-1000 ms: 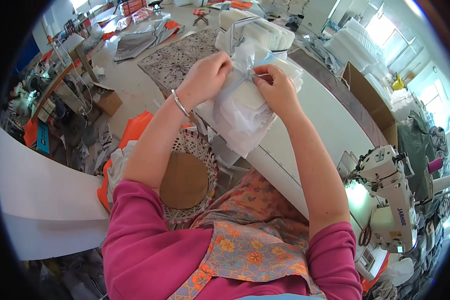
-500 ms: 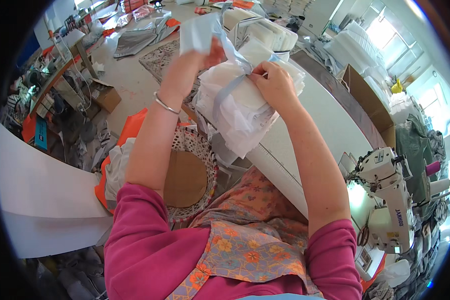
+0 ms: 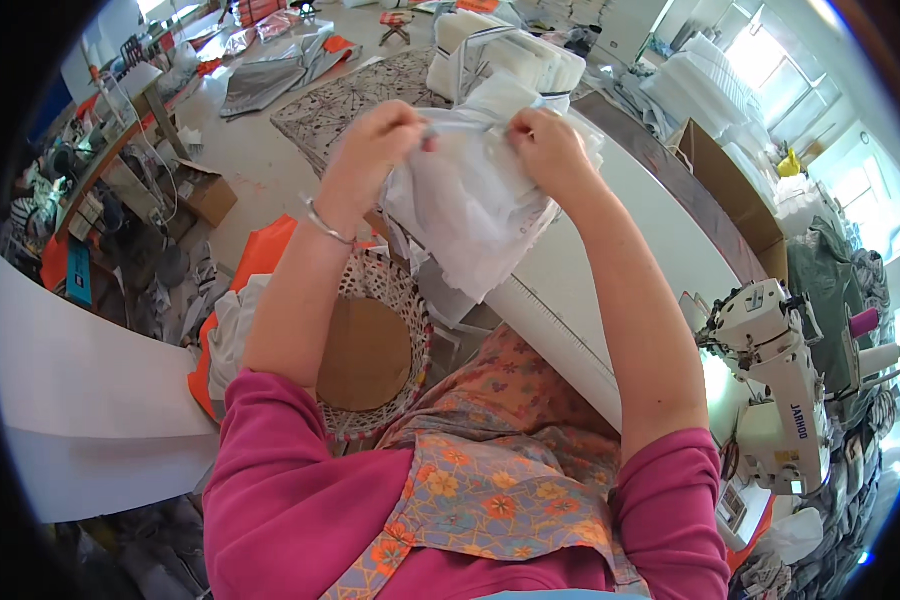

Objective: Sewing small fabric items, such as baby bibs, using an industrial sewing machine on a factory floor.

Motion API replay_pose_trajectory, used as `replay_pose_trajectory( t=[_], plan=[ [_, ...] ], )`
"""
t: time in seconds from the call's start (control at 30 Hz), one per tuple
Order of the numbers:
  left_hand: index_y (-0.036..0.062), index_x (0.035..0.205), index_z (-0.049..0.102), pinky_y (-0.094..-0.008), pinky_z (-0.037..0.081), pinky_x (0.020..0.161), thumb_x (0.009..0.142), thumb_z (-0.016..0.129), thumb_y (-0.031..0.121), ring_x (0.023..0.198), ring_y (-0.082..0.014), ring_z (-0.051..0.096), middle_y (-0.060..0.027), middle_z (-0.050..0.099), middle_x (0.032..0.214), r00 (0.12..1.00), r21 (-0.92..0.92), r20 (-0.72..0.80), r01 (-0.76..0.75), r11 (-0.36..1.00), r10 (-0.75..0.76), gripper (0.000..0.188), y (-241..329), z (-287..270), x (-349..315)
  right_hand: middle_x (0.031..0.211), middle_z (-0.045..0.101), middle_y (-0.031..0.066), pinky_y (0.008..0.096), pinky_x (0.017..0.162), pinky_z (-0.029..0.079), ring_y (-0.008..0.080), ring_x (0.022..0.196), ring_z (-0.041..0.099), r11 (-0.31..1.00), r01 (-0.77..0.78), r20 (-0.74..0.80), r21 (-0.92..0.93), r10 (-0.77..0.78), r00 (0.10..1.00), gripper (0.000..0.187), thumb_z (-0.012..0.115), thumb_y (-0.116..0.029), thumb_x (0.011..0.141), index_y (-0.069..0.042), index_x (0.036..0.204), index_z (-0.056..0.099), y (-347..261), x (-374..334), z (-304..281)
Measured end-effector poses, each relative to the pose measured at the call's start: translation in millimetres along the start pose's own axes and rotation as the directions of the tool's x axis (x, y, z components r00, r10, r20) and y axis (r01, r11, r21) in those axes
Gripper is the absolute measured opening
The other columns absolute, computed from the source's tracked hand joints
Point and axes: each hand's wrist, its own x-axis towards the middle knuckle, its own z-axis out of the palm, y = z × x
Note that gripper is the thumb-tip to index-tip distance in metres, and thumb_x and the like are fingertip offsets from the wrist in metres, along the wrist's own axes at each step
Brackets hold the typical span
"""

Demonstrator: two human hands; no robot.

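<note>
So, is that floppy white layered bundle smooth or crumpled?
Crumpled, where it shows: the floppy white bundle has wrinkles and uneven lower edges; the left hand and right hand are near its top.

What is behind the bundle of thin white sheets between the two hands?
Behind the white bundle, the upper part of a thick, block-shaped stack of cream-white sheets is visible. Its lower front is covered, so what supports it there cannot be seen.

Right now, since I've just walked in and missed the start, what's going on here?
A person's left hand seems to pinch a pale strip across a white bundle at the table; the right hand, curled, is at the bundle's top, grip unclear. A white stack sits behind, and a sewing machine stands to the right.
</note>
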Motion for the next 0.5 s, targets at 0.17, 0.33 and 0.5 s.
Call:
replay_pose_trajectory(
  t=[0.17, 0.33, 0.5],
  plan=[
    [0.0063, 0.091, 0.059, -0.0248, 0.046, 0.072, 0.088, 0.055, 0.013, 0.074, -0.0108, 0.056, -0.0042, 0.060, 0.086, 0.975, -0.739, 0.219, 0.147, 0.658, 0.028, 0.008, -13.3, -64.4, -31.9, 0.089, 0.064, 0.0053, 0.0276, 0.065, 0.048, 0.0151, 0.076, 0.061, 0.572, -0.514, 0.118, 0.640, 0.587, 0.801, 0.018, 0.057, -0.020, 0.092, -0.004, 0.099, 0.064, 3.4, 3.2, -11.0],
    [0.0020, 0.108, 0.060, -0.0340, 0.046, 0.089, 0.086, 0.059, 0.012, 0.099, -0.0264, 0.061, -0.0113, 0.065, 0.105, 0.881, 0.817, -0.271, -0.003, 0.577, 0.388, 0.024, -12.4, -70.2, -28.4, 0.098, 0.065, 0.0069, 0.0242, 0.065, 0.048, 0.0128, 0.078, 0.061, 0.453, -0.408, 0.129, 0.793, 0.529, 0.839, 0.024, 0.055, -0.012, 0.092, -0.002, 0.113, 0.058, 2.4, 3.8, -21.8],
    [0.0027, 0.109, 0.064, -0.0365, 0.045, 0.096, 0.083, 0.060, 0.010, 0.109, -0.0309, 0.060, -0.0178, 0.064, 0.113, 0.944, 0.701, 0.081, -0.282, 0.655, 0.320, 0.027, 11.0, -11.2, 37.2, 0.106, 0.064, 0.0065, 0.0261, 0.074, 0.050, 0.0160, 0.085, 0.063, 0.680, -0.313, -0.091, 0.663, 0.488, 0.868, 0.034, 0.058, -0.004, 0.083, -0.002, 0.117, 0.060, 6.2, 7.9, -16.3]
  ],
)
